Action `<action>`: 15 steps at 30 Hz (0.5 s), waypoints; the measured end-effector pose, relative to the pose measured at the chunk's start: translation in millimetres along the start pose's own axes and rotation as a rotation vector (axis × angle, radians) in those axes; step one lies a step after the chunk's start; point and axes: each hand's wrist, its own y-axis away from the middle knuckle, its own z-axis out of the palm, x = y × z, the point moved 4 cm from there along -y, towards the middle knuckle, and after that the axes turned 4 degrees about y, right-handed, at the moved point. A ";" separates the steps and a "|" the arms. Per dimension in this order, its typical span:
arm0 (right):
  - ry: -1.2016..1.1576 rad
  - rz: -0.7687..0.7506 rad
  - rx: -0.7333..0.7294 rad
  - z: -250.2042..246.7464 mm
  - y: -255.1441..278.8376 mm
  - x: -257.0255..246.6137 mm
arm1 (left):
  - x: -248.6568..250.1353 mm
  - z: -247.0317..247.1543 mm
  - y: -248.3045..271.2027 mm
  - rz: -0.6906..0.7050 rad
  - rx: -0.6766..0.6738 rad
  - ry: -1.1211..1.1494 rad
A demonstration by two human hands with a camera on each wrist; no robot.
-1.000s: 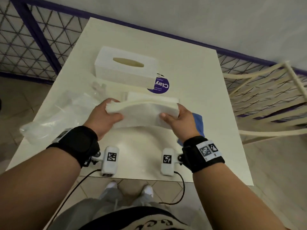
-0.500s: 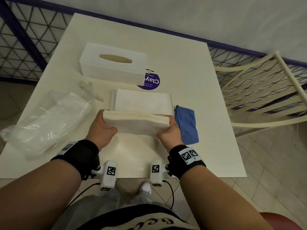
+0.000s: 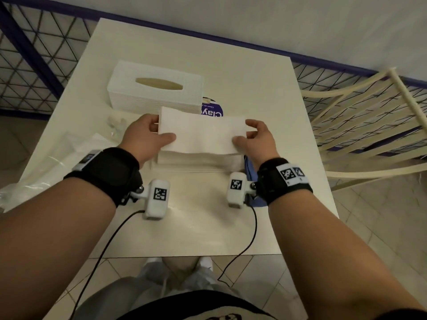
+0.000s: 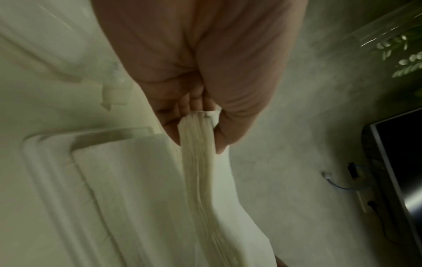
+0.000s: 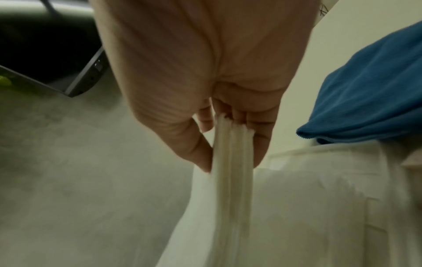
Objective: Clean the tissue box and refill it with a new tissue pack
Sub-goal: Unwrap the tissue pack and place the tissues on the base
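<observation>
A loose tissue stack (image 3: pixel 202 132) is held pinched at both ends over the bench (image 3: pixel 254 88).
Left hand (image 3: pixel 143 132) and right hand (image 3: pixel 258 137) each keep a narrow grip; sheets may slide out or sag if loosened.

Tissue box (image 3: pixel 155 87): far side of the table (image 3: pixel 249 88), left of middle.
Sticker (image 3: pixel 212 110): on the table at the box's right near corner.
Tissue stack (image 3: pixel 202 133): just in front of the box, above another tissue pile (image 3: pixel 198 161).
Left hand (image 3: pixel 144 135): on the stack's left end.
Right hand (image 3: pixel 257 140): on its right end.
Cloth (image 5: pixel 370 90): right of the pile, on the table.
Plastic wrapper (image 3: pixel 46 172): at the table's left edge.
</observation>
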 end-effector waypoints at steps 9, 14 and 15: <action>0.233 0.048 -0.015 16.6 -16.8 11.3 | -22.2 3.6 -8.7 -0.073 0.092 -0.145; 0.400 0.007 0.004 24.7 -16.3 11.4 | -19.5 3.4 -8.7 0.041 0.092 -0.382; 0.433 -0.017 0.005 26.7 -15.6 9.5 | -17.7 4.2 -7.5 0.076 0.081 -0.431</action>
